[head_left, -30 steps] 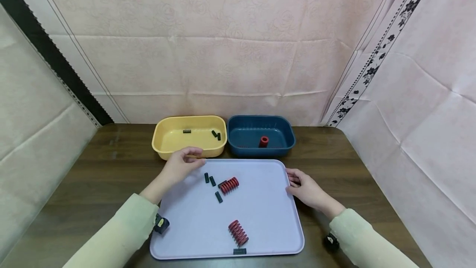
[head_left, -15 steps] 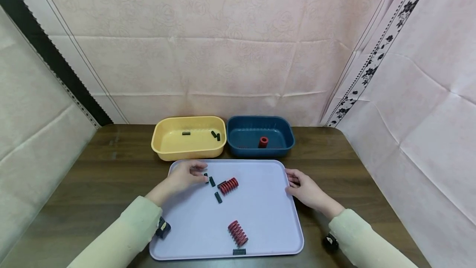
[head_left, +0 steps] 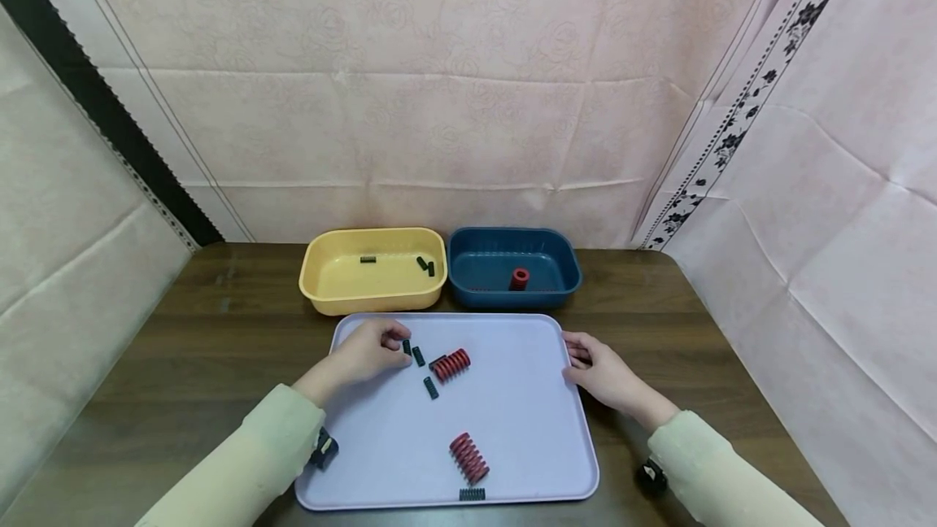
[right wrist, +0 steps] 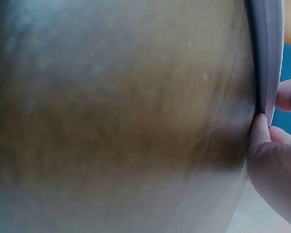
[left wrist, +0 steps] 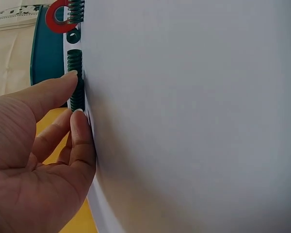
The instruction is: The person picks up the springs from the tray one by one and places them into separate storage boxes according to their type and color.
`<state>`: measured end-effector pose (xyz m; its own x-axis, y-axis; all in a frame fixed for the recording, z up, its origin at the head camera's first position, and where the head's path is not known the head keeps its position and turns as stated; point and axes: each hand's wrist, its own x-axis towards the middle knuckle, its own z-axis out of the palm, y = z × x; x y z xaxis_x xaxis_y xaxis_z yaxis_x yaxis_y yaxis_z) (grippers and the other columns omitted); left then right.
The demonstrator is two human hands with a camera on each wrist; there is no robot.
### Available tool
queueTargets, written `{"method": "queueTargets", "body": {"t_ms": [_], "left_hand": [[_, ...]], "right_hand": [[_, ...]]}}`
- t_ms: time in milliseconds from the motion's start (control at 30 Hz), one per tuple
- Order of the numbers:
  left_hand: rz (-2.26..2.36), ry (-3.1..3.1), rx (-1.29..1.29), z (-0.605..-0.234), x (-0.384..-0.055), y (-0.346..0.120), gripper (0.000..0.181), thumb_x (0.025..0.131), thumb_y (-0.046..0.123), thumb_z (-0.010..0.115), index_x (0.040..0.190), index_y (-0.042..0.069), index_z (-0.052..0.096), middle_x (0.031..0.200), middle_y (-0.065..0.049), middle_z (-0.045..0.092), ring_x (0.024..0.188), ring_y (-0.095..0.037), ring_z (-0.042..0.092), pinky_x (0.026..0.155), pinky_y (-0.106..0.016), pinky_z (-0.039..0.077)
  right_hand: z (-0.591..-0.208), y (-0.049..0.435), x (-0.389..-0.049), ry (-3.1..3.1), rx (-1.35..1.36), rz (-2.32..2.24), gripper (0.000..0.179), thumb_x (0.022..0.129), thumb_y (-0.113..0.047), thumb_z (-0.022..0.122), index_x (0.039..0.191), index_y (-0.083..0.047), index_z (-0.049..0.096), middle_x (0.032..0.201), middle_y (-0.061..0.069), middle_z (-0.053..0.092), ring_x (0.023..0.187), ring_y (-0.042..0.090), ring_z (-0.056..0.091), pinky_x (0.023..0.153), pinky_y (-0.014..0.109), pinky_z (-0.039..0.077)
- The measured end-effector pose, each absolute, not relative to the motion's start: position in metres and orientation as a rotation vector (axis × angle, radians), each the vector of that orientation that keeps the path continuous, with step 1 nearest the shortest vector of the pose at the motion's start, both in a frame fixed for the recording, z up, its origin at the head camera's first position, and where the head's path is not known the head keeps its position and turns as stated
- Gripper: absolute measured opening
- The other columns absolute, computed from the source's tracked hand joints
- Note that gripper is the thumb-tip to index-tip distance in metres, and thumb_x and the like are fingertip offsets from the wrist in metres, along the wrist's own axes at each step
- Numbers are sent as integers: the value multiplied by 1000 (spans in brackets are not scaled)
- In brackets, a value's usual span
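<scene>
My left hand (head_left: 369,350) is over the back left of the white tray (head_left: 512,429), thumb and fingertips at the two ends of a small dark green spring (left wrist: 77,94), pinching it. Right beside it lies another small green spring (head_left: 418,356). A thick red spring (head_left: 451,365) lies close by, a dark green one partly hidden behind it, and a further green spring (head_left: 430,387) lies just nearer. Toward the tray's front are a second red spring (head_left: 469,459) and a green spring (head_left: 472,494). My right hand (head_left: 603,372) holds the tray's right rim between thumb and fingers.
Behind the tray stand a yellow bin (head_left: 329,291) with several small dark springs in it and a blue bin (head_left: 483,298) with a red spring (head_left: 519,279). All rest on a wooden table (head_left: 220,332), with cloth-covered walls (head_left: 476,120) around.
From near the yellow bin's front, my left hand has come forward and down to the tray, its thumb and fingers closing on a small green spring. My right hand stays at the rim.
</scene>
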<state>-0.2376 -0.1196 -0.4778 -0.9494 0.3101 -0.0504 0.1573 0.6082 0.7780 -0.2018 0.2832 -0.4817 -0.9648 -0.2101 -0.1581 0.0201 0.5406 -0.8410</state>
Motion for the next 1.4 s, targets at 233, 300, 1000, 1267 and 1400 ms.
{"method": "queueTargets", "body": {"t_ms": [233, 300, 1000, 1267, 1400], "left_hand": [[1189, 2695, 398, -477, -239, -117, 32, 79, 10, 80, 108, 6, 67, 94, -3, 61, 87, -17, 55, 78, -34, 48], [1180, 2698, 399, -479, -239, -117, 32, 79, 10, 80, 108, 6, 67, 94, -3, 61, 87, -16, 55, 79, -34, 48], [1152, 2748, 400, -478, -236, -117, 28, 79, 12, 80, 104, 5, 69, 87, -1, 60, 80, -13, 56, 72, -30, 48], [1392, 2653, 398, -467, -237, -124, 35, 83, 14, 76, 114, 3, 65, 97, -3, 67, 90, -16, 64, 72, -28, 54], [1478, 2643, 421, -454, -236, -129, 36, 86, 17, 74, 118, 2, 63, 101, -5, 67, 94, -18, 65, 77, -31, 54]], "right_hand": [[-483, 283, -202, 2554, -152, -1381, 56, 91, -3, 64, 143, -5, 42, 132, 15, 52, 121, 24, 52, 99, 36, 44], [-483, 284, -202, 2554, -148, -1381, 56, 91, -4, 64, 143, -6, 42, 132, 15, 52, 121, 24, 52, 99, 36, 44], [-485, 283, -201, 2526, -140, -1423, 57, 91, -3, 64, 143, -6, 42, 134, 15, 50, 123, 25, 50, 98, 34, 45], [-488, 285, -203, 2529, -138, -1431, 58, 91, -1, 63, 144, -3, 40, 135, 18, 49, 123, 29, 50, 98, 38, 44], [-487, 285, -203, 2529, -134, -1425, 57, 91, -1, 63, 144, -3, 40, 135, 18, 49, 123, 29, 50, 98, 38, 44]]}}
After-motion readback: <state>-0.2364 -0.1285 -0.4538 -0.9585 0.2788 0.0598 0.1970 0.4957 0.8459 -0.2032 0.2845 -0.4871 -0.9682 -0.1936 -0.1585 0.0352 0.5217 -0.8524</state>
